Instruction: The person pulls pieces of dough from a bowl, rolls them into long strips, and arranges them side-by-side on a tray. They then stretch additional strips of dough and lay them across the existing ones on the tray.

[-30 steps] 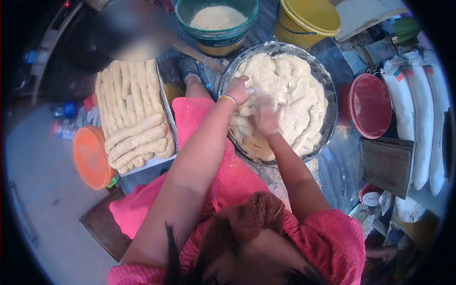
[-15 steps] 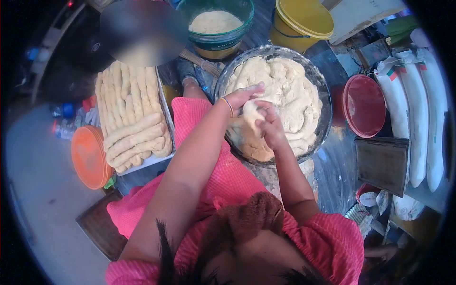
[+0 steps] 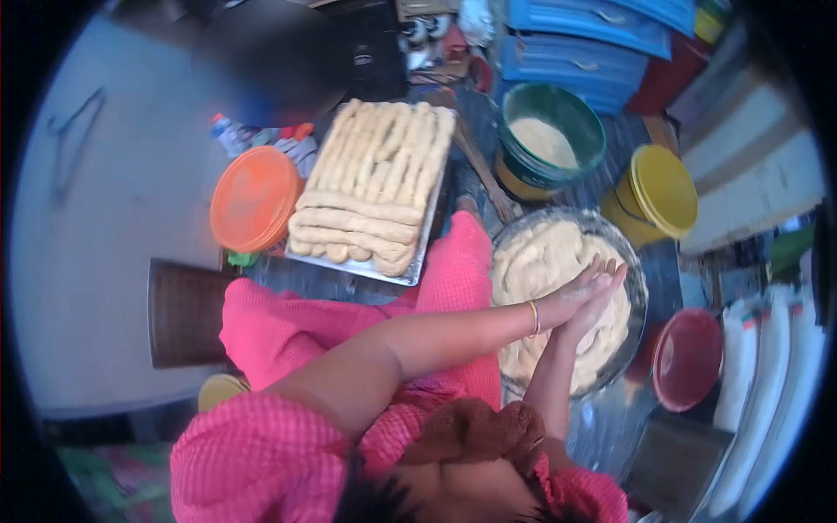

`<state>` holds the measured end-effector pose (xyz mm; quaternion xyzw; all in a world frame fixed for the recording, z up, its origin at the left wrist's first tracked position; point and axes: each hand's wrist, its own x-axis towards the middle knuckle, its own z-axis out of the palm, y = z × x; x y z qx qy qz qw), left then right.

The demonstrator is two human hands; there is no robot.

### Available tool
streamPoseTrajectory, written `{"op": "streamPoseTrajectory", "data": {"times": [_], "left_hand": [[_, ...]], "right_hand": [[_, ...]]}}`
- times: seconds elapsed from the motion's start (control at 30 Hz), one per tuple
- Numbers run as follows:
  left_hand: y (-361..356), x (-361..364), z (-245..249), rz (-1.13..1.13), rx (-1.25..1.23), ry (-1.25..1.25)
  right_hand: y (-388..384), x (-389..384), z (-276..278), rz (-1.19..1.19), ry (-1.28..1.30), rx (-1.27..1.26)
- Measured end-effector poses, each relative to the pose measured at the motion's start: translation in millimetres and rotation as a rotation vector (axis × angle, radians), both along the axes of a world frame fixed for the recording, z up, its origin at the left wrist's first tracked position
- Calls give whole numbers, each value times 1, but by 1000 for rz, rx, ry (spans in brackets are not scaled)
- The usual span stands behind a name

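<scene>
My left hand, with a thin bracelet at the wrist, and my right hand are pressed palm to palm over a large glass bowl. A piece of dough is squeezed between the palms and mostly hidden. The bowl holds a big mass of pale dough. To the left, a metal tray carries several long dough rolls laid side by side.
A green bucket of flour and a yellow lidded bucket stand beyond the bowl. Orange lids lie left of the tray, a red plate and white sacks to the right. Another person sits across.
The view has swung left and tilted. My hands pulled a lump from the dough mass and have come together flat around it above the bowl.
</scene>
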<state>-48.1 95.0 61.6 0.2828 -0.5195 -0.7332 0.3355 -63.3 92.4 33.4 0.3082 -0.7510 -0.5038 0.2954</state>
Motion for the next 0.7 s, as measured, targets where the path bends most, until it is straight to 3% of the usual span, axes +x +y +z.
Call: {"op": "streamPoseTrajectory", "data": {"times": [0.1, 0.13, 0.17, 0.2, 0.23, 0.27, 0.3, 0.33, 0.37, 0.4, 0.47, 0.53, 0.57, 0.63, 0.7], "left_hand": [[-32, 3, -19, 209, -77, 190], [-36, 2, -18, 223, -91, 198], [-35, 4, -9, 74, 31, 72], [-31, 11, 9, -79, 160, -59], [-30, 12, 29, -135, -158, -363], [-28, 10, 46, -47, -43, -156], [-25, 5, 63, 29, 81, 50], [-26, -4, 88, 132, 179, 184], [-36, -8, 105, 103, 170, 229], [-30, 12, 161, 68, 247, 223], [-39, 29, 218, 149, 123, 341], [-64, 60, 251, 168, -40, 491], [-88, 70, 251, 169, -231, 637], [-95, 104, 270, 248, -181, 638], [-106, 113, 247, 151, -137, 389]], "right_hand": [[27, -8, 19, 576, -1110, -789], [35, -14, 25, 755, -1492, -1030], [39, -17, 32, 924, -1883, -1264], [38, -23, 42, 931, -1886, -1263], [37, -33, 53, 875, -1573, -1281], [39, -39, 65, 804, -1259, -1276], [43, -32, 80, 812, -1434, -1498], [39, -17, 80, 789, -1404, -1502], [30, 0, 75, 838, -1698, -1764], [28, 4, 64, 883, -1988, -2029], [48, -20, 17, 407, -1929, -1015], [49, -43, -55, 838, -1604, -1217], [52, -64, -90, 825, -1584, -1232], [67, -105, -137, 491, -1532, -997], [67, -114, -93, -7, -2072, -1506]]}}
